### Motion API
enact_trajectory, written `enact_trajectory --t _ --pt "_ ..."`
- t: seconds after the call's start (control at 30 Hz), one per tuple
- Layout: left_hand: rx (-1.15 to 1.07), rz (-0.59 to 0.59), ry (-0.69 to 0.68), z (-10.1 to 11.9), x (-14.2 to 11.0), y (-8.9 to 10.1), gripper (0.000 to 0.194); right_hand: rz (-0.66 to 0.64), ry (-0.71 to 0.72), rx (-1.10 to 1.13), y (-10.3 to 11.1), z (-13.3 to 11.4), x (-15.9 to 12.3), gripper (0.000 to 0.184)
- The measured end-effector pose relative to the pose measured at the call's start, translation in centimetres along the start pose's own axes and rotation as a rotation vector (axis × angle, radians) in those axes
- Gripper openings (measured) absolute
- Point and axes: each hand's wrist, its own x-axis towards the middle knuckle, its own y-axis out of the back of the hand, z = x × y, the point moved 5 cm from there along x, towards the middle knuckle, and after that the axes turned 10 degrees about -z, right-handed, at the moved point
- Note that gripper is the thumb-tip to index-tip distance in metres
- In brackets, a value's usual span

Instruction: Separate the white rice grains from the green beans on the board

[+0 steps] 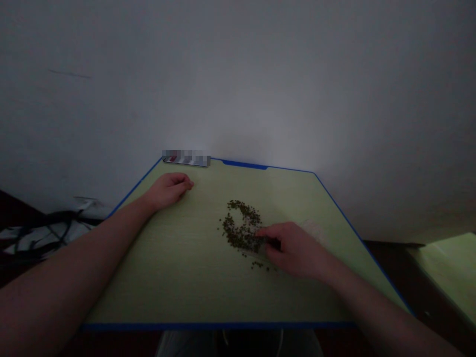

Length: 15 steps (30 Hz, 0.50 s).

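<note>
Two forearms (63,277); right hand (293,250) touching one seed heap (240,228).

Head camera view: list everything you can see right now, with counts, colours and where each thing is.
table: one, pale green with blue edging, in front of the person
small seeds: too many to count, dark olive, in a loose ring on the table
clear plastic piece: one, see-through, right of the seeds
blurred object: one, colours unclear, at the table's far left corner
wall: one, white, behind the table
cloth with dark cord: one, whitish, left of the table
second tabletop: one, pale green, far right
left hand: one, resting on the table
right hand: one, gripping the plastic beside the seeds
</note>
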Motion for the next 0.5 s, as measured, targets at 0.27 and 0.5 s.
enact_trajectory --t 0.27,0.5 --pt "0.034 0.014 -0.015 -0.5 0.3 0.1 0.025 0.023 -0.005 0.003 -0.1 -0.3 0.6 0.035" --pt "0.006 0.009 -0.014 -0.8 0.4 0.2 0.021 0.018 0.029 -0.066 0.2 -1.4 1.6 0.033"
